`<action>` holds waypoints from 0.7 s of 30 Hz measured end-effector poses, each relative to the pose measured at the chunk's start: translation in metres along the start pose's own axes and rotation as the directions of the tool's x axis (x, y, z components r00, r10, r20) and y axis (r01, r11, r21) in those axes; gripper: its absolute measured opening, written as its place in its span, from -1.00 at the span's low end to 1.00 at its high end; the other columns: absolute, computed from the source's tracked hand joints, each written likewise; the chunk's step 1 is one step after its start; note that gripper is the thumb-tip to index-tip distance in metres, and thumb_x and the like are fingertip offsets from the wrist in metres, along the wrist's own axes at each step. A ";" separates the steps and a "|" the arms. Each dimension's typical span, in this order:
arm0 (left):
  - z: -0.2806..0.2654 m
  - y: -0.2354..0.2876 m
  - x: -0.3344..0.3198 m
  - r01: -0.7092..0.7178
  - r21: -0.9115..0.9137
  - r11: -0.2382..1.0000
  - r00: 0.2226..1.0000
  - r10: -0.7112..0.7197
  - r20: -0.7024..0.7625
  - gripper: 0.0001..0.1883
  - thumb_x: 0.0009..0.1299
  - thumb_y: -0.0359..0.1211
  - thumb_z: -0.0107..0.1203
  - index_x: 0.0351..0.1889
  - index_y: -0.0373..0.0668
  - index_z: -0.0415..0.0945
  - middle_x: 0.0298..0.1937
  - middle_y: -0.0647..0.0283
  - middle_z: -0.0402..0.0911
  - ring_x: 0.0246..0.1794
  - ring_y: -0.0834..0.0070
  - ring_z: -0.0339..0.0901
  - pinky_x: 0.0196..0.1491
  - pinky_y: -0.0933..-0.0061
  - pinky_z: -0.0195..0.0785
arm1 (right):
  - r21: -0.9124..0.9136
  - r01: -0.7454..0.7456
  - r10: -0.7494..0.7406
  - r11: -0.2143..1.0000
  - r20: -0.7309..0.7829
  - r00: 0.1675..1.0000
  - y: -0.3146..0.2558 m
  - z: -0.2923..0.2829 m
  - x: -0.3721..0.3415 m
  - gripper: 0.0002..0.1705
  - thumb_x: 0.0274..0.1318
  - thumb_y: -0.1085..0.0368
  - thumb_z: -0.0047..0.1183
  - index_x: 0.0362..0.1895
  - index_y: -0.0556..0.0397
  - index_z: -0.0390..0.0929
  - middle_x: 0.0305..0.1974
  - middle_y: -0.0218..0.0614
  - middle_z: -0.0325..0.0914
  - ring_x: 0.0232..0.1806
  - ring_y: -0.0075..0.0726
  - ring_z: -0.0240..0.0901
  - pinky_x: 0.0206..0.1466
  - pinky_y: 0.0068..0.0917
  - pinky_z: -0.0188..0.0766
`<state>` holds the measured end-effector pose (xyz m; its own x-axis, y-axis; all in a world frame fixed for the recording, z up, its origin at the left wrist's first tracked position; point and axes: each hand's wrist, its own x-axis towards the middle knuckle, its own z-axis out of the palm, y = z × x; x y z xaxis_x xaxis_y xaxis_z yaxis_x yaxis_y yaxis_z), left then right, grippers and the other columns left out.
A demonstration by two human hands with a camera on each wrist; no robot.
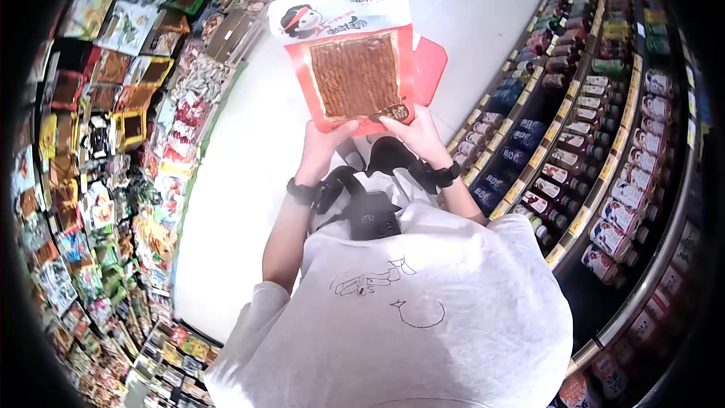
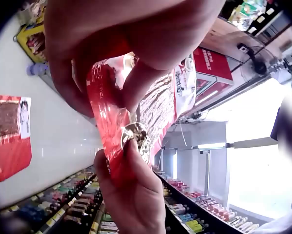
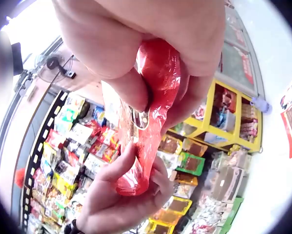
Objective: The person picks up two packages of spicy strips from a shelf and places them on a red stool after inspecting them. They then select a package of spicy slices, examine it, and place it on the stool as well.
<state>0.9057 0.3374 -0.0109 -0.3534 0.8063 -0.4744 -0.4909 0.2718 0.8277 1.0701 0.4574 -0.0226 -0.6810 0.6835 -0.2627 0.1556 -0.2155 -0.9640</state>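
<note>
In the head view, both hands hold up a flat red-and-white snack packet [image 1: 351, 75] with brown ribbed strips behind its clear window. A cartoon head and dark lettering fill the white top band. My left hand [image 1: 325, 147] pinches the lower left corner, thumb on the front. At the lower right corner, my right hand [image 1: 419, 140] grips the same way, its thumb beside a dark oval print. Both wrist views show the packet edge-on, its red film [image 2: 114, 126] creased between thumbs and fingers. Black bands circle both wrists.
Snack packs crowd the shelf [image 1: 121, 91] on the left. Rows of bottles line the tiered shelf [image 1: 581, 128] on the right. A pale floor [image 1: 234, 159] runs between them. Behind the packet shows a red rounded shape [image 1: 430, 68]. A yellow rack [image 3: 229, 117] stands farther off.
</note>
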 end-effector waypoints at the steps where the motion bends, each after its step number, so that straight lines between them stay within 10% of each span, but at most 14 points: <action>1: -0.008 -0.003 -0.012 -0.029 0.012 1.000 0.999 0.029 -0.031 -0.72 0.23 -0.54 0.19 -0.09 -0.38 0.53 -0.16 0.19 0.64 -0.18 0.52 0.57 -0.04 0.52 0.41 | -0.007 -0.008 0.008 1.000 0.034 0.999 -0.001 0.010 -0.004 -0.78 0.09 0.43 0.13 -0.15 0.23 0.55 -0.27 -0.44 0.59 -0.27 -0.68 0.44 -0.19 -0.62 0.40; 12: -0.066 -0.007 -0.107 -0.223 0.130 0.966 0.922 0.252 -0.294 -0.81 0.23 -0.51 0.13 -0.22 -0.41 0.62 -0.31 0.15 0.69 -0.31 0.58 0.59 -0.19 0.56 0.44 | 0.107 -0.246 0.194 0.963 0.356 0.914 -0.002 0.096 -0.023 -0.74 0.07 0.36 0.18 -0.14 0.22 0.57 -0.24 -0.38 0.60 -0.23 -0.60 0.47 -0.15 -0.62 0.40; 21: -0.088 -0.024 -0.144 -0.311 0.028 0.950 0.825 0.284 -0.489 -0.81 0.24 -0.51 0.17 -0.20 -0.40 0.58 -0.28 0.19 0.68 -0.30 0.57 0.59 -0.18 0.57 0.43 | -0.022 -0.094 0.094 0.995 0.442 0.892 -0.013 0.145 -0.026 -0.77 0.06 0.36 0.19 -0.20 0.24 0.58 -0.31 -0.36 0.62 -0.31 -0.59 0.50 -0.24 -0.60 0.43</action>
<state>0.8979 0.1688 0.0110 -0.8204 0.4849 -0.3030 -0.3347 0.0224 0.9421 0.9818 0.3414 0.0024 -0.9094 0.2811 -0.3066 0.2341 -0.2634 -0.9358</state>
